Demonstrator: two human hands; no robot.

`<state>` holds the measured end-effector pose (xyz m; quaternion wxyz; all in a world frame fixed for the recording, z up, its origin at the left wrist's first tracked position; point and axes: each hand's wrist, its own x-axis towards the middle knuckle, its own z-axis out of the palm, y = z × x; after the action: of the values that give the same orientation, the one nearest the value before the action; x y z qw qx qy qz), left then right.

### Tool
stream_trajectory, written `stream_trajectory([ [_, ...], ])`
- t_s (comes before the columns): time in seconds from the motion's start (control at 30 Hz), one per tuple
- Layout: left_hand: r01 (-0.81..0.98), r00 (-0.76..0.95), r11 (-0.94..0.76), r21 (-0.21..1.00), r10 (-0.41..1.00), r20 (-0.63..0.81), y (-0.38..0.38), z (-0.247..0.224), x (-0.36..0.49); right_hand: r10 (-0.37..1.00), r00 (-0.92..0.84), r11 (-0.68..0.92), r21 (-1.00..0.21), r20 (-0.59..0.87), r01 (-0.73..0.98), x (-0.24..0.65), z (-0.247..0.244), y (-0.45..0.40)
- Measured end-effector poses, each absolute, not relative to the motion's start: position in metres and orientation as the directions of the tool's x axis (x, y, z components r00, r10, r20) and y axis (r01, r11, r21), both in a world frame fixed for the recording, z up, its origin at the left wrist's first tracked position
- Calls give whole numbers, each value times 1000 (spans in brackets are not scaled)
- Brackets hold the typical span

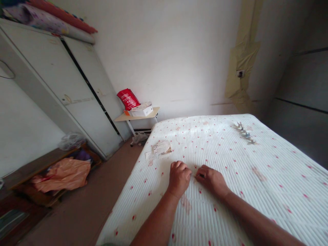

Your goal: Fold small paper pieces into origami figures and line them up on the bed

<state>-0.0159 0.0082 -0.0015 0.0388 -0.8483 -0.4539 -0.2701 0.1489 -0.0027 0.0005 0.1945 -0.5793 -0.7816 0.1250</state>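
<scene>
Both hands are low over the white quilted mattress (205,147), which is dotted with small red marks. My left hand (180,174) is closed, its fingers curled towards the right hand. My right hand (211,178) is closed in a pinch facing it, a narrow gap apart. Something tiny seems to lie between the fingertips, too small and hidden to name. Beyond my left hand, pieces of printed paper (162,148) lie flat near the mattress's left edge. Farther back on the right, several small greyish, pointed, folded-looking pieces (245,133) are lined up in a row.
A small table (123,118) by the wall bears a red bag (128,98) and a white box (142,111). At left stand a tall cabinet (84,99) with rolled mats (51,20) on top and a low wooden unit with an orange plastic bag (65,174).
</scene>
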Motion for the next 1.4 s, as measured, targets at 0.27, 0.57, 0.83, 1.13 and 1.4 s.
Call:
stream_trajectory([
  [0.27, 783, 385, -556, 280, 786, 484, 7, -2, -16, 955, -249, 297, -484, 162, 823, 151, 3, -5],
  [0.57, 743, 385, -580, 333, 778, 496, 4, -2, -13, 938, -291, 342, -629, 188, 698, 165, -6, -2],
  [0.83, 742, 361, -563, 365, 793, 490, 6, -6, -10, 933, -275, 360, -653, 233, 667, 164, -7, -2],
  [1.13, 729, 329, -523, 442, 834, 443, 6, -5, -3, 936, -278, 353, -591, 218, 725, 161, -3, -5],
  [1.4, 781, 297, -429, 454, 895, 333, 11, -8, 3, 937, -274, 346, -447, 218, 825, 157, -7, -3],
])
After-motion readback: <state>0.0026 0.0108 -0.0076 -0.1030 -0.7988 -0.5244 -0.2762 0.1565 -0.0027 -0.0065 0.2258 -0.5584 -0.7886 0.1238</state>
